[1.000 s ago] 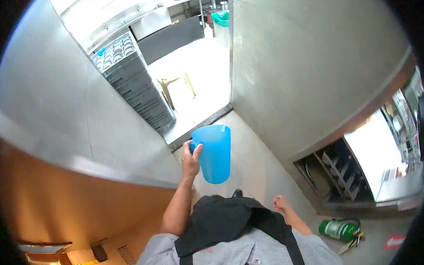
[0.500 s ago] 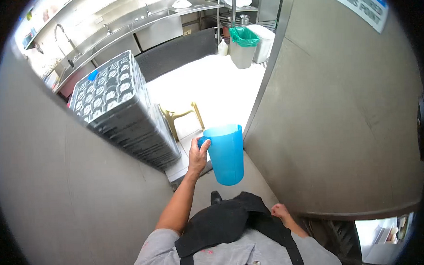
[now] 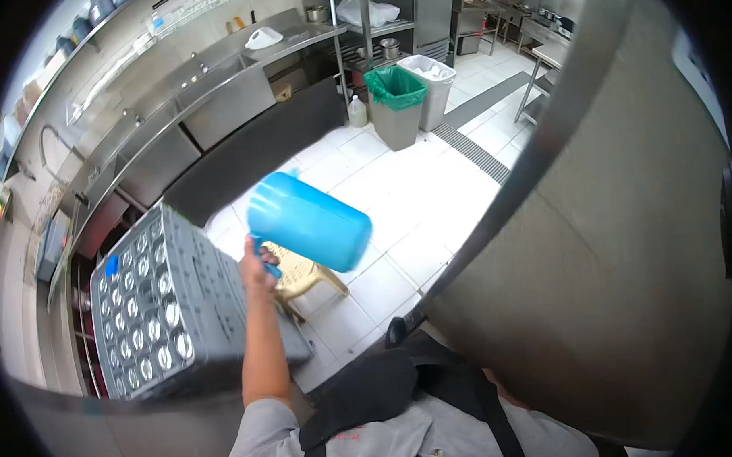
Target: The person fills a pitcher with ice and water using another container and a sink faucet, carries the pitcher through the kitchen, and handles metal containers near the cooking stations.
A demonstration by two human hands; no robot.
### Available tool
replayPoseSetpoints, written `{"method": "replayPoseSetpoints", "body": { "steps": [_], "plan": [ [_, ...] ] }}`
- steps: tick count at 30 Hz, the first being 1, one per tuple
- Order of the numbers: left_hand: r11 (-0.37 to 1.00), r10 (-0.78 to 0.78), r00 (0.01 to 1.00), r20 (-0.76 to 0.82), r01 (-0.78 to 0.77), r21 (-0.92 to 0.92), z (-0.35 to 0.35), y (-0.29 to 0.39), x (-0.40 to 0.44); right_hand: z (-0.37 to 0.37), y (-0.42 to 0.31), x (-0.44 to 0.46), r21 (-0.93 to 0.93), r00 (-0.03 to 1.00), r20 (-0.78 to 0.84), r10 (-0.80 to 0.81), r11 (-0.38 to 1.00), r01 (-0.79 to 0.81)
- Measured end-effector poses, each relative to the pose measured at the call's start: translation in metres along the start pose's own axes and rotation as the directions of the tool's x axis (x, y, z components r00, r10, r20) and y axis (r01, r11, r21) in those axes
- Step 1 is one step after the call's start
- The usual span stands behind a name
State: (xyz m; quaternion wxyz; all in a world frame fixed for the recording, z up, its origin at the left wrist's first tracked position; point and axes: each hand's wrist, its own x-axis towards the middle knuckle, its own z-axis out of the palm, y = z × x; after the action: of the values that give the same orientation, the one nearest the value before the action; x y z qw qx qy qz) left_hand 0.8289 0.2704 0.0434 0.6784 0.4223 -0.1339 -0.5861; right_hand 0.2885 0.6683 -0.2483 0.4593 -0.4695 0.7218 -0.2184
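My left hand (image 3: 257, 268) is wrapped round the handle of a blue plastic pitcher (image 3: 313, 221). The pitcher is tilted nearly onto its side, its mouth toward the upper left and its base toward the lower right. Behind and below it stands a cream plastic stool (image 3: 297, 273), partly hidden by the hand and pitcher. Left of my forearm is a tall stack of grey glass racks (image 3: 203, 290), the top one filled with upturned glasses. Only a sliver of my right arm shows beside the black apron; the right hand is hidden.
A steel door panel (image 3: 576, 245) curves close along my right. Steel sinks (image 3: 224, 80) line the back left wall. A grey bin with a green liner (image 3: 396, 106), a white bin (image 3: 430, 85) and a plastic jug (image 3: 357, 112) stand beyond. A drain grate (image 3: 472, 154) crosses the tiled floor.
My left hand has swung left and tipped the pitcher from upright to nearly sideways. I have moved forward through the doorway, closer to the racks and stool. My right hand has gone out of sight.
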Motion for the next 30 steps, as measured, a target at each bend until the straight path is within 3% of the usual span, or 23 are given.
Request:
{"method": "replayPoseSetpoints", "body": {
  "steps": [1, 2, 4, 7, 10, 14, 17, 19, 23, 27, 30],
  "plan": [
    [0.997, 0.006, 1.000, 0.018, -0.005, -0.077, -0.005, 0.010, 0.030, -0.004, -0.028, 0.020, -0.011, 0.993, -0.030, -0.115, 0.993, 0.114],
    [0.984, -0.016, 0.999, 0.043, 0.023, -0.174, -0.005, 0.022, 0.053, -0.007, -0.049, 0.039, 0.150, 0.996, 0.001, 0.089, 0.985, -0.088],
    [0.950, -0.030, 0.997, 0.066, 0.049, -0.310, -0.008, 0.043, 0.102, -0.014, -0.084, 0.076, 0.434, 0.881, 0.107, 0.461, 0.775, -0.459],
    [0.937, 0.028, 0.999, -0.026, -0.036, -0.347, 0.000, 0.061, 0.163, -0.016, -0.084, 0.113, 0.551, 0.946, 0.099, 0.310, 0.774, -0.311],
    [0.967, 0.130, 0.982, -0.139, -0.156, -0.202, 0.034, 0.068, 0.205, -0.015, -0.099, 0.149, 0.449, 0.935, 0.097, 0.341, 0.824, -0.347],
    [0.954, 0.274, 0.961, -0.049, -0.264, 0.143, 0.097, 0.047, 0.267, -0.011, -0.140, 0.203, 0.395, 0.886, 0.080, 0.458, 0.801, -0.450],
    [0.870, 0.330, 0.944, 0.019, -0.313, 0.381, 0.152, 0.010, 0.302, -0.012, -0.179, 0.241, 0.439, 0.866, 0.051, 0.498, 0.768, -0.467],
    [0.781, 0.291, 0.934, 0.207, -0.357, 0.512, 0.190, -0.018, 0.323, -0.013, -0.201, 0.264, 0.477, 0.856, 0.029, 0.516, 0.745, -0.466],
    [0.667, 0.078, 0.902, 0.424, -0.364, 0.651, 0.280, -0.077, 0.331, -0.013, -0.225, 0.288, 0.546, 0.823, -0.007, 0.568, 0.692, -0.473],
    [0.565, -0.019, 0.742, 0.670, -0.544, 0.620, 0.352, -0.148, 0.349, -0.006, -0.224, 0.305, 0.602, 0.763, -0.008, 0.646, 0.613, -0.512],
    [0.575, -0.119, 0.614, 0.780, -0.597, 0.559, 0.410, -0.194, 0.356, -0.002, -0.211, 0.322, 0.621, 0.714, 0.010, 0.700, 0.556, -0.553]
  ]
}}
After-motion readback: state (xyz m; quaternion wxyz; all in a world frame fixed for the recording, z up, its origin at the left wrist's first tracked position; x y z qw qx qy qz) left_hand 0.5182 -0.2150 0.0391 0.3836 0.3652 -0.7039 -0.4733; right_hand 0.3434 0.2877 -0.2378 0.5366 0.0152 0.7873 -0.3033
